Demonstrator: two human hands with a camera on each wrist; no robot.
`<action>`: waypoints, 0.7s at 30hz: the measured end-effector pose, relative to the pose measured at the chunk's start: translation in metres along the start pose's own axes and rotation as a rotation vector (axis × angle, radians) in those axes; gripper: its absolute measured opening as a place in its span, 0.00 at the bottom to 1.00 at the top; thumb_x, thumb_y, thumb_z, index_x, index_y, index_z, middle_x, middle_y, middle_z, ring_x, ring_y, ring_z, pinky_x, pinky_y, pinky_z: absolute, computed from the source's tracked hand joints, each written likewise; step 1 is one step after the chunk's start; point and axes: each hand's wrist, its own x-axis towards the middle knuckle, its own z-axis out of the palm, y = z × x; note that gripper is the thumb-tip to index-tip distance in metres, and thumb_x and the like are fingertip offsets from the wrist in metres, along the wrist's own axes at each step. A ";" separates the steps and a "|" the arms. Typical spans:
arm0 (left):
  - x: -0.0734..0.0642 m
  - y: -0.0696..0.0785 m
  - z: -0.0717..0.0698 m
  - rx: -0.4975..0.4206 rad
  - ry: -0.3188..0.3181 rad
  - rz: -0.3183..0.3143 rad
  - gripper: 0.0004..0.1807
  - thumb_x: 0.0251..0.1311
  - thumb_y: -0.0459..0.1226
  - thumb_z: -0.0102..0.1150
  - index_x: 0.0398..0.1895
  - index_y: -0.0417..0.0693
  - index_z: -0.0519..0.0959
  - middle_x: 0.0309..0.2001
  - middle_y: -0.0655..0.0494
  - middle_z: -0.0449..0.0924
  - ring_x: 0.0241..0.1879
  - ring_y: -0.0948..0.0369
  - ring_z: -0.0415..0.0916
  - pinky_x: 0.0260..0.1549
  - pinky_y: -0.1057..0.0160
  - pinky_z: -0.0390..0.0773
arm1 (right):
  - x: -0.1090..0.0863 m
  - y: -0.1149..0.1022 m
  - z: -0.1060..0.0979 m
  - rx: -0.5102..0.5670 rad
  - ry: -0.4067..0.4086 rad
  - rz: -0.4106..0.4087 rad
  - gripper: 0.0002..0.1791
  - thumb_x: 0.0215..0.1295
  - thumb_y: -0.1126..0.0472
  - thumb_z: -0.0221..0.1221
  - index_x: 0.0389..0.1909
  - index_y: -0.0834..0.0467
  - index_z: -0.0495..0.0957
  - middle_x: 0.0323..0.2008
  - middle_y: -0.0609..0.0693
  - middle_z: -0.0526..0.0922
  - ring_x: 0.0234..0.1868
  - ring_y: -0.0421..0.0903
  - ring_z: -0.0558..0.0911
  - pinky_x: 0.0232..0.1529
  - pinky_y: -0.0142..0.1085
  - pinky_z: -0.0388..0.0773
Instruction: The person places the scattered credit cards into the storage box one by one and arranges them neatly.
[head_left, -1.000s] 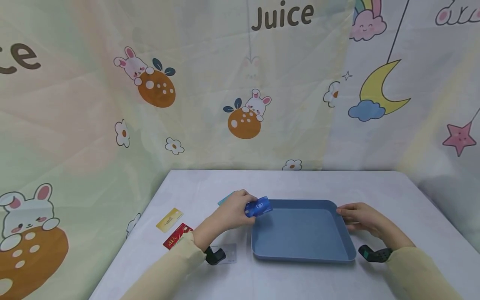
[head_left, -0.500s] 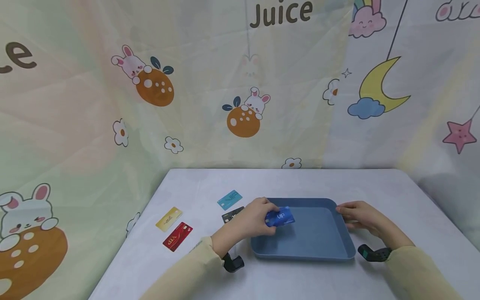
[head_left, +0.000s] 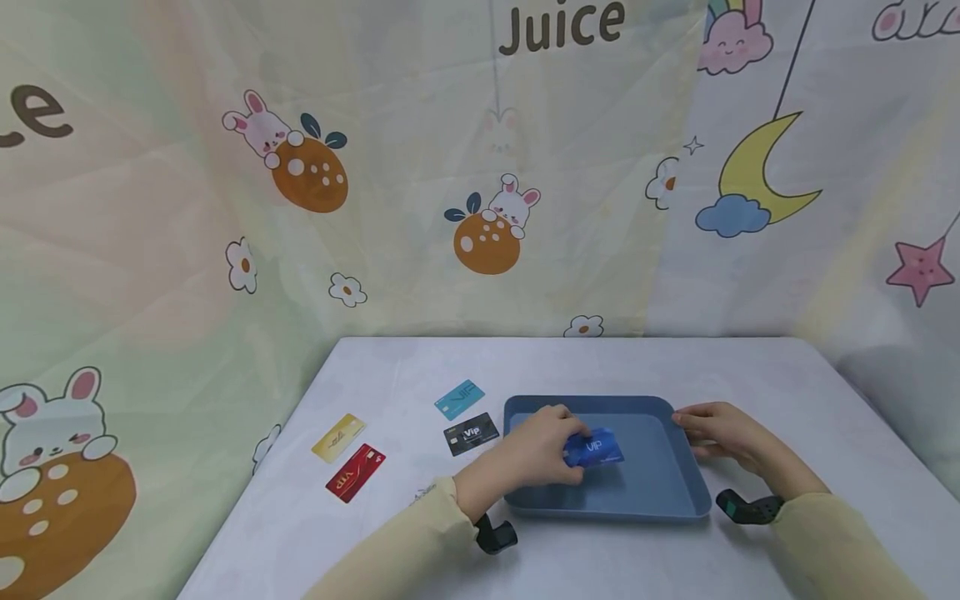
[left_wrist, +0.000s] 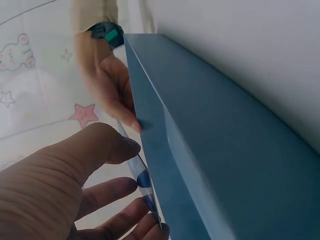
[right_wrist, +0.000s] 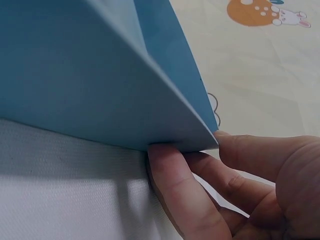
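Note:
My left hand [head_left: 542,450] pinches a blue VIP card [head_left: 597,448] over the left-middle part of a shallow blue-grey tray [head_left: 660,487]. Seen from the left wrist, the card [left_wrist: 143,180] stands edge-on between thumb and fingers, above the tray's rim. Whether it touches the tray's floor I cannot tell. At the tray's right side, my right hand [head_left: 726,435] holds the edge. In the right wrist view the thumb lies on the rim and the fingertips [right_wrist: 165,155] press the outer wall near its base.
Left of the tray lie a teal card [head_left: 460,400], a black card [head_left: 471,433], a gold card [head_left: 338,438] and a red card [head_left: 356,473]. A pale card [head_left: 423,492] is mostly hidden by my left sleeve. White cloth [head_left: 600,367] covers the table.
My left hand has carried the blue card rightward and slightly nearer, from the tray's left edge to over its interior. The black and teal cards have come into view. My right hand stays put.

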 end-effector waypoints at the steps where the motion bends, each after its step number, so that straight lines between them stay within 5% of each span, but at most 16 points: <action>1: 0.001 0.001 0.001 0.007 -0.002 0.004 0.28 0.57 0.48 0.72 0.62 0.58 0.81 0.57 0.59 0.79 0.50 0.67 0.72 0.47 0.70 0.78 | 0.000 0.000 0.000 -0.003 -0.002 -0.001 0.35 0.80 0.52 0.53 0.69 0.80 0.62 0.63 0.75 0.75 0.62 0.67 0.80 0.47 0.40 0.86; 21: 0.011 0.025 0.025 0.056 -0.042 0.063 0.27 0.57 0.51 0.73 0.61 0.63 0.82 0.57 0.64 0.79 0.52 0.70 0.74 0.49 0.73 0.77 | 0.000 0.002 -0.001 -0.008 -0.007 -0.026 0.37 0.79 0.50 0.54 0.69 0.81 0.62 0.65 0.76 0.73 0.62 0.66 0.80 0.49 0.41 0.86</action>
